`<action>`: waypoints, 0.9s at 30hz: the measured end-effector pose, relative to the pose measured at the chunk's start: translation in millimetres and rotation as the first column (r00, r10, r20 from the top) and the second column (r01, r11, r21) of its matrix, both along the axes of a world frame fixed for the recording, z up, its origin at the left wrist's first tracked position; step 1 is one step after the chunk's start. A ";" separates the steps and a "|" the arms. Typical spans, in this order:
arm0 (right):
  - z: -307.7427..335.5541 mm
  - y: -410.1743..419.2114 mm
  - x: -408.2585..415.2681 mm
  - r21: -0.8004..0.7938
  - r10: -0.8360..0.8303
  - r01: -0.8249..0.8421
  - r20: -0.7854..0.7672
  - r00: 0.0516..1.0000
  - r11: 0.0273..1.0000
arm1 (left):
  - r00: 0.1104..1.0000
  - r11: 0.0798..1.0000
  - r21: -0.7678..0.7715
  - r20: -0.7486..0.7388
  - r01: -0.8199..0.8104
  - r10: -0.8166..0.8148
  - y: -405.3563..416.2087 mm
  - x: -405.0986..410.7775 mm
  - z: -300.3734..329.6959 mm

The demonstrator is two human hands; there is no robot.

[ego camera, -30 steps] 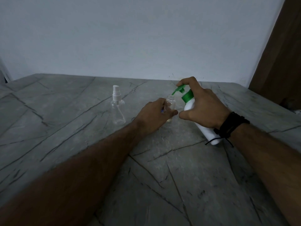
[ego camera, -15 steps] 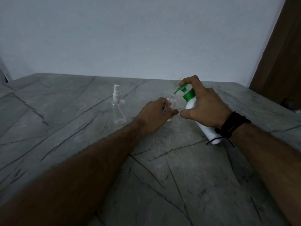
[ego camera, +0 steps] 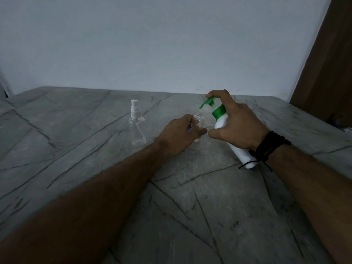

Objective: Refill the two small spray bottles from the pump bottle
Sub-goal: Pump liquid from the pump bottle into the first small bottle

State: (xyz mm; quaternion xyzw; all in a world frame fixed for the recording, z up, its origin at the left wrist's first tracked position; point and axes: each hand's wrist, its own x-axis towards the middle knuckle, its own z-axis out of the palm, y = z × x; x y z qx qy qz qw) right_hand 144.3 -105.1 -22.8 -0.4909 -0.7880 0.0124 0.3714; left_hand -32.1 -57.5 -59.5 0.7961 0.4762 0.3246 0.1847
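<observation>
Over open bottle (ego camera: 198, 119), pump bottle (ego camera: 222, 121) tilts left.

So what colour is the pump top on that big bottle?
Green: the pump head and collar are green, on a white pump bottle. The head view shows it.

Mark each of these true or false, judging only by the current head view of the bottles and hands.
1. The right hand grips the pump bottle, tilted. True.
2. The left hand lies flat on the table. False: it holds the open spray bottle.
3. The other spray bottle has its white sprayer on. True.
4. The green nozzle points away from the open bottle. False: it points at that bottle's mouth.
</observation>
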 end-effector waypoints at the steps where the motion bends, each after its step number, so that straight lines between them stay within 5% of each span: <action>1: 0.0 0.2 0.1 0.001 0.003 -0.003 -0.003 1.000 1.000 | 1.000 1.000 -0.004 0.003 -0.001 0.001 0.0 0.1 0.1; 27: 1.2 0.1 0.2 -0.022 0.010 -0.011 -0.023 1.000 1.000 | 1.000 1.000 -0.004 -0.004 -0.011 0.011 0.6 0.4 -1.2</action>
